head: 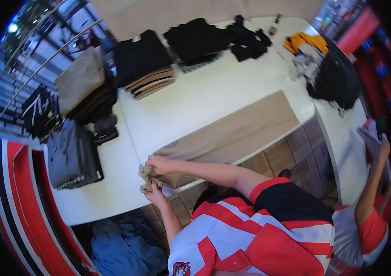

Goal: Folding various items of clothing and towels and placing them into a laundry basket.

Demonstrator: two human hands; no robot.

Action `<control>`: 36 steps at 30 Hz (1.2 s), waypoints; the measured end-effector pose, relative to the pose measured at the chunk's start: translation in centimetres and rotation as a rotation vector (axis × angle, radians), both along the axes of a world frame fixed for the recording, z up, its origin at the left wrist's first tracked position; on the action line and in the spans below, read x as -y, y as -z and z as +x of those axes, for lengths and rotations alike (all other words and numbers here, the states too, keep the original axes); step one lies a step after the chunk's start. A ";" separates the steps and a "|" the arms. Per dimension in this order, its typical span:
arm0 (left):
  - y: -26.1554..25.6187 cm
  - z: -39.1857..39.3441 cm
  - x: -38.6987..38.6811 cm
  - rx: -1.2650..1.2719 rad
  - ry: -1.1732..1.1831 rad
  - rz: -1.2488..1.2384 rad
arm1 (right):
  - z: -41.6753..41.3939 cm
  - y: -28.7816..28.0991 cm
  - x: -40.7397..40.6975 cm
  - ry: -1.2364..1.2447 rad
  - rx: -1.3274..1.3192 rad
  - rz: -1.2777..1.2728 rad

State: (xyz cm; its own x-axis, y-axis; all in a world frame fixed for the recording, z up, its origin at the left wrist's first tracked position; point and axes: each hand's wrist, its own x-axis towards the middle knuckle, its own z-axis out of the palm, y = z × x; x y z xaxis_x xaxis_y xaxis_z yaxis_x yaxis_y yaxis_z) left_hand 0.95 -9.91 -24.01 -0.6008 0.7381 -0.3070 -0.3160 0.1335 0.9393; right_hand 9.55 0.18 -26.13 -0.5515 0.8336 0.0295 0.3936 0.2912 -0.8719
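Observation:
Beige trousers [230,127] lie lengthwise along the front edge of the white table [216,89], folded into a long strip. Their left end is bunched up between my two hands. My right hand [161,165] grips the bunched cloth from the far side, with that arm reaching across over the trousers. Nearer to me, my left hand [156,196] pinches the same end just past the table edge. Part of the gathered cloth is hidden by my fingers and right forearm.
Folded garments stand along the far and left sides: grey [73,151], beige-topped [81,81], black [142,57] and another black stack [197,41]. Loose black cloth [249,39], a small bottle [274,26] and a heaped clothes pile [335,72] lie right. Blue cloth [126,245] sits below. Another person's arm [371,186] holds cloth.

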 end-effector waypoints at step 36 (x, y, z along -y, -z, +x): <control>4.8 26.2 -5.8 -1.719 1.196 0.268 | 48.8 2.7 5.2 1.355 0.534 0.093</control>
State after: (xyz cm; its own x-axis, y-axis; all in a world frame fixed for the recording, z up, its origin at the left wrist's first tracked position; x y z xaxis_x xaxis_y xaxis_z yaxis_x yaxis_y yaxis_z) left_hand 27.15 -4.13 -28.76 0.5876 0.8070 0.0584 0.7940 -0.5891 0.1501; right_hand 58.34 -5.07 -28.83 0.6764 0.7193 0.1587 0.6708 -0.5125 -0.5360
